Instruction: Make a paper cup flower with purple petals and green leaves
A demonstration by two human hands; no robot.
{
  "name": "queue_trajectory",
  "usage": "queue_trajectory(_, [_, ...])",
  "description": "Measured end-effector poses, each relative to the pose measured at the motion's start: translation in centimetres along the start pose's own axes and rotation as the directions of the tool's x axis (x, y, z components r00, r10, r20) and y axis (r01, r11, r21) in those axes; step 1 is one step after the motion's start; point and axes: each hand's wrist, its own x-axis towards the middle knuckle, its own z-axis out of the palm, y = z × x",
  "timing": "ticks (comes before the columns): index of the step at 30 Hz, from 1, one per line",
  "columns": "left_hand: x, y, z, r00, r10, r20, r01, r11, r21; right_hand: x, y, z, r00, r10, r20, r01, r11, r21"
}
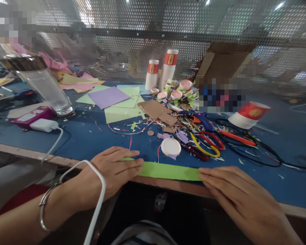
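A long green paper strip lies along the front edge of the blue table. My left hand rests flat on the strip's left end, fingers stretched out together. My right hand presses flat on the strip's right end, fingers extended. Neither hand grips anything. A bangle sits on my left wrist.
Behind the strip lie a white round lid, scissors with coloured handles, brown card pieces, coloured paper sheets, paper cups, a glass jar, a white charger with its cable and black cables. A perforated metal screen closes the back.
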Motion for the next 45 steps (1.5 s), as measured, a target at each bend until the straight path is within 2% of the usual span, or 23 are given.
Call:
queue_trajectory(1, [-0.4, 0.2, 0.1, 0.999, -0.036, 0.019, 0.037, 0.999, -0.006, 0.1, 0.0, 0.0, 1.0, 0.005, 0.001, -0.005, 1.0, 0.002])
queue_trajectory(4, [-0.8, 1.3, 0.0, 0.989, -0.145, -0.037, 0.144, 0.989, -0.025, 0.4, -0.2, -0.1, 1.0, 0.015, 0.003, -0.015, 1.0, 0.011])
queue_trajectory(6, [-0.5, 2.1, -0.2, 0.975, -0.208, -0.08, 0.206, 0.978, -0.03, 0.6, -0.3, -0.2, 1.0, 0.027, -0.001, -0.027, 1.0, 0.015])
queue_trajectory(9, [0.3, 2.7, -0.6, 0.958, -0.274, -0.087, 0.275, 0.961, -0.01, 0.9, -0.6, -0.3, 0.999, 0.041, -0.008, -0.041, 0.999, 0.012])
queue_trajectory(18, [0.4, 1.4, -0.4, 0.978, -0.21, -0.005, 0.209, 0.974, -0.092, 0.9, -1.3, 0.3, 0.999, 0.045, 0.021, -0.044, 0.999, -0.015])
queue_trajectory(26, [0.7, 0.2, -0.5, 0.993, -0.115, -0.025, 0.112, 0.99, -0.087, 1.3, -1.3, 0.0, 0.996, -0.046, 0.072, 0.048, 0.998, -0.026])
queue_trajectory(33, [1.6, -2.6, -0.3, 0.999, -0.045, 0.027, 0.051, 0.953, -0.297, 2.0, -1.0, 0.0, 0.992, -0.103, 0.078, 0.11, 0.991, -0.08])
queue_trajectory(38, [2.5, -1.4, -0.8, 0.993, -0.082, 0.084, 0.097, 0.975, -0.2, 2.2, -1.4, 0.0, 0.99, -0.087, 0.114, 0.099, 0.99, -0.101])
queue_trajectory(41, [3.1, 0.0, -1.0, 0.98, -0.111, 0.163, 0.121, 0.991, -0.05, 2.3, -1.5, 0.0, 0.99, -0.085, 0.117, 0.099, 0.987, -0.125])
queue_trajectory(42, [3.4, 0.4, -1.0, 0.981, -0.118, 0.156, 0.117, 0.993, 0.013, 2.3, -1.6, 0.0, 0.99, -0.082, 0.119, 0.098, 0.986, -0.133])
queue_trajectory(45, [4.1, 0.9, -0.9, 0.96, -0.118, 0.256, 0.091, 0.989, 0.115, 2.6, -1.7, 0.2, 0.991, -0.064, 0.121, 0.081, 0.986, -0.146])
